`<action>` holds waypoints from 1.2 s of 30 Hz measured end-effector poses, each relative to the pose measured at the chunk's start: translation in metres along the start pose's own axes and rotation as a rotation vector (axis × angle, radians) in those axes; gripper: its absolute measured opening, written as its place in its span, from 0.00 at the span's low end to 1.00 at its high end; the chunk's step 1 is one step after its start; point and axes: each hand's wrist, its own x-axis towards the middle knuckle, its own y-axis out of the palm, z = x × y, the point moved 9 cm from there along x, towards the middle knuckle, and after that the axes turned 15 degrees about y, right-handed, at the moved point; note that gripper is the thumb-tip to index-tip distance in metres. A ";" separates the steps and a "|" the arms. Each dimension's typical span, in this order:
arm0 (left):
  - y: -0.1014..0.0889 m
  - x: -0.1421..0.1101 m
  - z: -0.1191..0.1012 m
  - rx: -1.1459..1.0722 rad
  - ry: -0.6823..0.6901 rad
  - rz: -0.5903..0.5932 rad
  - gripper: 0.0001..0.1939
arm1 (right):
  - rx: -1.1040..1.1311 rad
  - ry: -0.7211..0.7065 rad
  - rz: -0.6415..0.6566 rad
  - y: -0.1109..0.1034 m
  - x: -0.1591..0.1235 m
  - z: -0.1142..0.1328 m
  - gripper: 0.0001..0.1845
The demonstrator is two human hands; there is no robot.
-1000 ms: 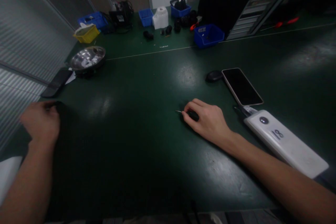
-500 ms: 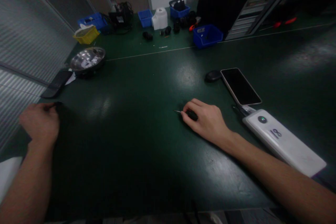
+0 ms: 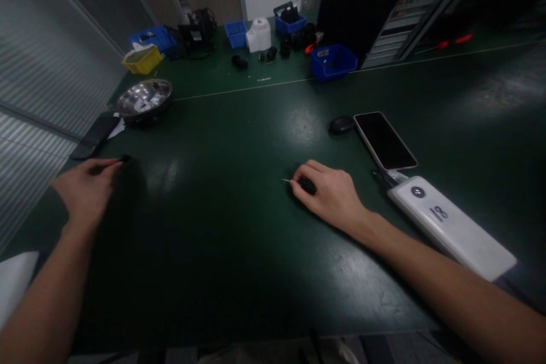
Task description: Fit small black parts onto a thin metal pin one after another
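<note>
My right hand (image 3: 328, 190) rests on the green tabletop (image 3: 213, 222), its fingers closed around a small screwdriver (image 3: 306, 185). The dark handle lies within the fingers and the thin metal shaft points left. On the left, my left hand (image 3: 87, 185) is over the table with thumb and fingers pinched on a small black piece (image 3: 124, 158). Its exact kind is too small and blurred to make out. The piece sits near a black flat object (image 3: 94, 136) at the table's left edge.
Right of my right hand lie a white power bank (image 3: 454, 227) marked 18, a phone (image 3: 386, 141) and a black mouse (image 3: 342, 124). A metal bowl (image 3: 128, 103) with white scraps stands back left. Along the back are a blue bin (image 3: 330, 71), a yellow bin (image 3: 143, 62) and a white housing (image 3: 259, 37).
My left hand has moved right and slightly away from me, carrying the small black piece. My right hand keeps the screwdriver in nearly the same place. The view has shifted slightly.
</note>
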 end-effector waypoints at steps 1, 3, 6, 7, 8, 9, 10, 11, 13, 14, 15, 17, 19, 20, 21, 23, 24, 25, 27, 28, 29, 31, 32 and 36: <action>-0.002 0.000 -0.023 -0.039 0.006 -0.072 0.24 | 0.003 -0.001 -0.003 0.000 0.000 0.000 0.12; 0.004 0.000 -0.098 -0.165 0.211 -0.092 0.20 | 0.008 0.000 -0.005 0.000 0.000 -0.001 0.13; 0.019 -0.016 -0.224 -0.407 0.591 0.001 0.12 | 0.022 -0.004 -0.009 0.001 0.000 -0.001 0.13; 0.028 -0.025 -0.259 -0.474 0.690 0.078 0.10 | 0.029 -0.008 -0.012 0.001 0.000 0.000 0.12; 0.033 -0.033 -0.289 -0.529 0.776 0.109 0.09 | 0.034 -0.013 -0.014 0.001 0.000 0.000 0.12; 0.038 -0.041 -0.313 -0.578 0.847 0.132 0.08 | 0.038 -0.017 -0.017 0.001 0.000 0.001 0.12; 0.042 -0.048 -0.330 -0.615 0.900 0.149 0.08 | 0.042 -0.018 -0.021 0.001 0.000 0.001 0.11; 0.046 -0.053 -0.342 -0.641 0.934 0.154 0.08 | 0.045 -0.017 -0.026 0.000 0.000 0.001 0.11; 0.055 -0.058 -0.353 -0.662 0.956 0.165 0.08 | 0.056 -0.014 -0.029 0.000 0.000 0.001 0.12; 0.058 -0.059 -0.354 -0.664 0.953 0.167 0.09 | 0.063 -0.017 -0.027 0.001 0.000 0.001 0.12; 0.060 -0.060 -0.353 -0.664 0.945 0.166 0.09 | 0.068 -0.025 -0.023 0.001 0.000 0.002 0.12; 0.062 -0.060 -0.350 -0.667 0.931 0.171 0.09 | 0.067 -0.045 -0.008 0.003 -0.001 0.003 0.12; 0.063 -0.060 -0.349 -0.682 0.916 0.187 0.08 | 0.057 -0.061 0.003 0.005 -0.002 0.005 0.12; 0.063 -0.060 -0.349 -0.693 0.913 0.200 0.08 | 0.053 -0.065 0.004 0.005 -0.002 0.005 0.12; 0.064 -0.060 -0.349 -0.705 0.913 0.214 0.09 | 0.051 -0.069 0.005 0.006 -0.002 0.006 0.12; 0.064 -0.061 -0.351 -0.727 0.921 0.235 0.09 | 0.052 -0.084 0.005 0.006 -0.002 0.007 0.12; 0.064 -0.062 -0.351 -0.735 0.922 0.245 0.09 | 0.052 -0.093 0.006 0.006 -0.003 0.008 0.12; 0.064 -0.062 -0.352 -0.739 0.919 0.254 0.10 | 0.049 -0.102 0.005 0.006 -0.003 0.009 0.12; 0.065 -0.061 -0.351 -0.743 0.899 0.275 0.13 | 0.041 -0.113 0.000 0.006 -0.004 0.010 0.12; 0.066 -0.061 -0.351 -0.745 0.891 0.280 0.14 | 0.037 -0.117 -0.002 0.006 -0.004 0.010 0.12; 0.066 -0.060 -0.351 -0.750 0.887 0.280 0.15 | 0.034 -0.121 -0.004 0.006 -0.005 0.010 0.12; 0.066 -0.060 -0.351 -0.762 0.888 0.273 0.14 | 0.035 -0.129 -0.003 0.007 -0.006 0.011 0.11; 0.066 -0.059 -0.350 -0.770 0.890 0.269 0.13 | 0.038 -0.133 -0.001 0.007 -0.006 0.012 0.11; 0.068 -0.058 -0.349 -0.796 0.878 0.278 0.12 | 0.055 -0.149 0.010 0.008 -0.007 0.014 0.10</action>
